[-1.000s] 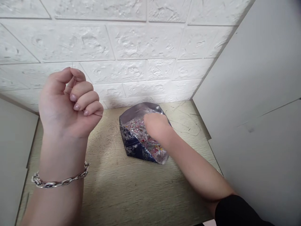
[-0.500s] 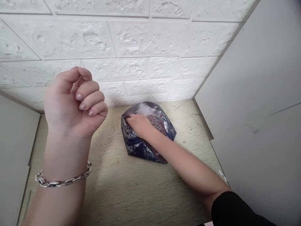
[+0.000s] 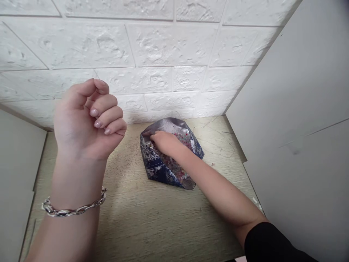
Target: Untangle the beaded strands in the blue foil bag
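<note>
My left hand (image 3: 91,118) is raised at the left with the palm toward me, its fingers curled and thumb and index fingertip pressed together; whatever they pinch is too small to make out. Further off, my right hand (image 3: 166,143) reaches into an open blue and silver bag (image 3: 160,171), near its left inner side. Its fingertips are bent down and partly hidden, so what they hold does not show. Many tiny red, white and clear pieces (image 3: 177,167) lie in the bag.
The bag rests on a pale wooden surface (image 3: 141,222) against a white brick-patterned wall (image 3: 174,43). Grey panels stand at the left (image 3: 19,153) and right (image 3: 294,109). Loose dark threads (image 3: 225,145) lie right of the bag.
My right hand has shifted slightly to the right inside the bag, and more of the small pieces show below it. My left hand has moved a little to the right, still curled.
</note>
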